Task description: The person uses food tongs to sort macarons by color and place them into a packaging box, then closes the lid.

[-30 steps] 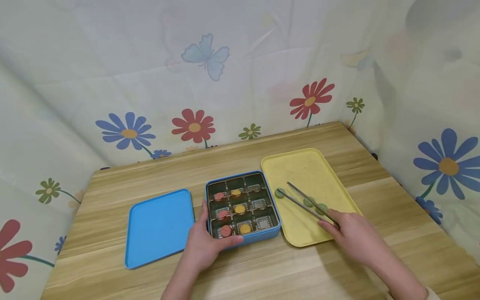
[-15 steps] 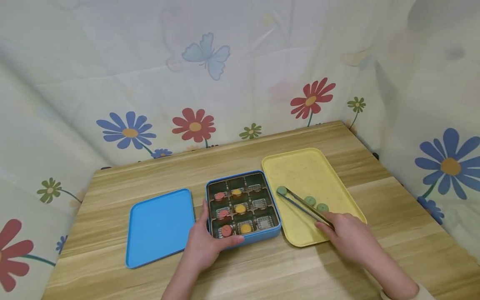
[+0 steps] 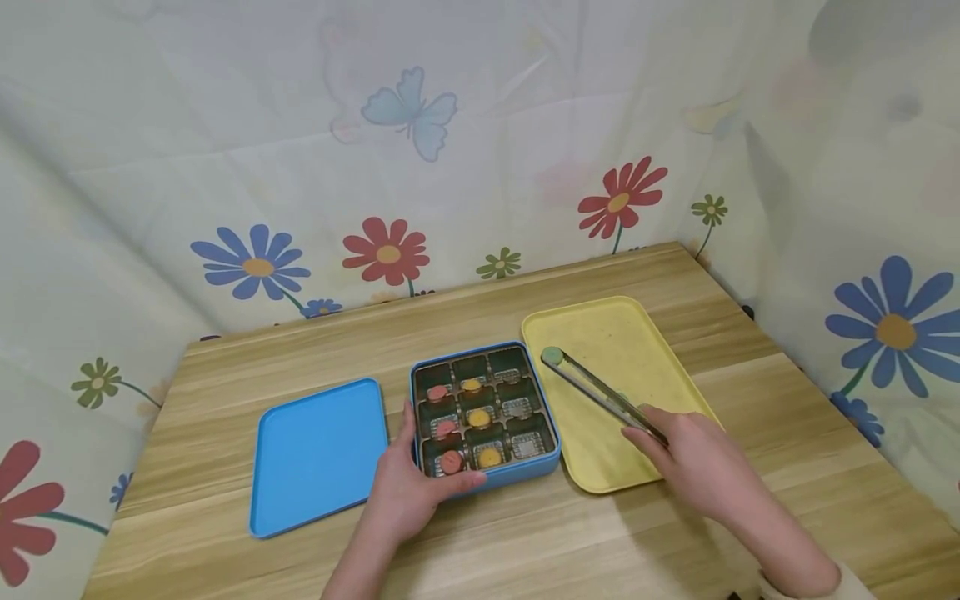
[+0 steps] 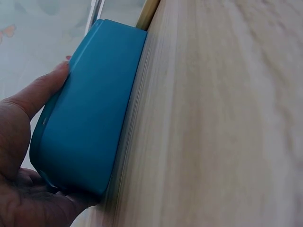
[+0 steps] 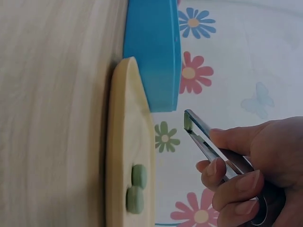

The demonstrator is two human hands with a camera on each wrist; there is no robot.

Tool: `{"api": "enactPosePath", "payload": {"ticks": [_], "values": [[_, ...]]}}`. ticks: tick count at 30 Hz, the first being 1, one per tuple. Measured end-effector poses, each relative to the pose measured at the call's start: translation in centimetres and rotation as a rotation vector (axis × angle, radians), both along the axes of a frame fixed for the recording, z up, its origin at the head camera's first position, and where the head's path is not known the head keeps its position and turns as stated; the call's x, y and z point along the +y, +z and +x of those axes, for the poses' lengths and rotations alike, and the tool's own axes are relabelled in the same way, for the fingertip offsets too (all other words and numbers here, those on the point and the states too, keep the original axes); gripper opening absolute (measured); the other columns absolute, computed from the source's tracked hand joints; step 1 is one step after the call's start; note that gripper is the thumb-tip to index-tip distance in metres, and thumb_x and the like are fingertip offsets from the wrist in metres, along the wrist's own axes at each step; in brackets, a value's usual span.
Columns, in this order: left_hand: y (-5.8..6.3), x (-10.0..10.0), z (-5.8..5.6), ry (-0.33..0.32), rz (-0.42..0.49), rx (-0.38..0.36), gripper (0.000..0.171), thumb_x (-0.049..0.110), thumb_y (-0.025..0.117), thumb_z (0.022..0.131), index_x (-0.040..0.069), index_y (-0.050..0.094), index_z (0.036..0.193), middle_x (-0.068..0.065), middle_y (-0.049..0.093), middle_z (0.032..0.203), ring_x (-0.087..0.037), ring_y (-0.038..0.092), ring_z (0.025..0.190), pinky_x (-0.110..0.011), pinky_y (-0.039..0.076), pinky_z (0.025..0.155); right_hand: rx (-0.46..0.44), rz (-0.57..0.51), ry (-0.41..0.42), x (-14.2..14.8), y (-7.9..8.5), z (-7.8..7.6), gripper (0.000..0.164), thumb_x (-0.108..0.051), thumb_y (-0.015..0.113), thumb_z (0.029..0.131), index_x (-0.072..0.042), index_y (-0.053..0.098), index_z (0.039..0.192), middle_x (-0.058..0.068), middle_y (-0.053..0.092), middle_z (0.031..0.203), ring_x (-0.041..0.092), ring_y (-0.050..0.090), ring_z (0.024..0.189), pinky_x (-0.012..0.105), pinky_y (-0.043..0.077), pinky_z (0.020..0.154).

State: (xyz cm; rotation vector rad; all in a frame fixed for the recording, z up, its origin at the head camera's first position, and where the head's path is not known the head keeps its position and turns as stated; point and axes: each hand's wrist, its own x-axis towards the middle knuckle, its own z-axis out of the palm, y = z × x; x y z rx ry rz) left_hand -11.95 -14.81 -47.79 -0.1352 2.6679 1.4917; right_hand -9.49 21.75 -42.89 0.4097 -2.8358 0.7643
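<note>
My left hand (image 3: 408,492) holds the near left corner of a blue box (image 3: 521,472), thumb along its front and fingers at its left side. Inside, a brown divided insert bears pink cookies (image 3: 452,462) in the left column and yellow cookies (image 3: 490,457) in the middle one; the right column's compartments hold none. My right hand (image 3: 697,458) grips metal tongs (image 3: 592,392). Between their tips is a round green cookie (image 3: 552,356), raised above the yellow tray (image 3: 603,333). Two more green cookies (image 5: 135,199) lie on that tray, mostly hidden in the head view.
A flat blue lid (image 3: 322,458) lies on the wooden table (image 3: 465,550) left of the box. The yellow tray stands close along the box's right side. Behind the table hangs a flower-patterned cloth (image 3: 300,167).
The tongs have closed on the leftmost green cookie and lifted it off the tray, toward the box's right edge. My left hand and the box have stayed put.
</note>
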Motion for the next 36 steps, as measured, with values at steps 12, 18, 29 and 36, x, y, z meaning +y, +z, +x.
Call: {"api": "enactPosePath", "payload": {"ticks": [12, 18, 29, 36], "values": [[-0.1, 0.0, 0.0, -0.006, 0.026, 0.004, 0.155, 0.059, 0.102, 0.057, 0.024, 0.005, 0.172, -0.003, 0.068, 0.133, -0.032, 0.053, 0.137, -0.051, 0.048, 0.106, 0.033, -0.011, 0.043, -2.5, 0.6, -1.0, 0.038, -0.034, 0.068, 0.106, -0.022, 0.047, 0.077, -0.010, 0.030, 0.059, 0.006, 0.029, 0.051, 0.027, 0.028, 0.050], [-0.1, -0.1, 0.0, -0.009, 0.019, 0.014, 0.156, 0.060, 0.102, 0.055, 0.025, 0.005, 0.172, -0.002, 0.068, 0.133, -0.032, 0.051, 0.139, -0.052, 0.046, 0.108, 0.005, -0.009, 0.038, -3.2, 0.5, -1.4, 0.037, -0.036, 0.067, 0.107, -0.023, 0.049, 0.077, -0.009, 0.031, 0.059, 0.007, 0.032, 0.052, 0.028, 0.028, 0.050], [-0.1, -0.1, 0.0, -0.007, 0.023, 0.014, 0.155, 0.059, 0.103, 0.055, 0.026, 0.006, 0.172, -0.001, 0.069, 0.130, -0.029, 0.053, 0.136, -0.051, 0.047, 0.107, 0.014, -0.004, 0.048, -3.7, 0.4, -1.7, 0.038, -0.036, 0.067, 0.107, -0.023, 0.049, 0.077, -0.009, 0.033, 0.059, 0.011, 0.038, 0.053, 0.031, 0.031, 0.050], [0.0, -0.1, 0.0, -0.006, 0.020, 0.013, 0.155, 0.059, 0.103, 0.055, 0.026, 0.007, 0.172, -0.001, 0.068, 0.131, -0.030, 0.053, 0.136, -0.051, 0.047, 0.107, 0.027, -0.004, 0.049, -3.8, 0.5, -1.8, 0.039, -0.035, 0.067, 0.106, -0.023, 0.047, 0.076, -0.009, 0.033, 0.059, 0.011, 0.038, 0.053, 0.031, 0.030, 0.050]]}}
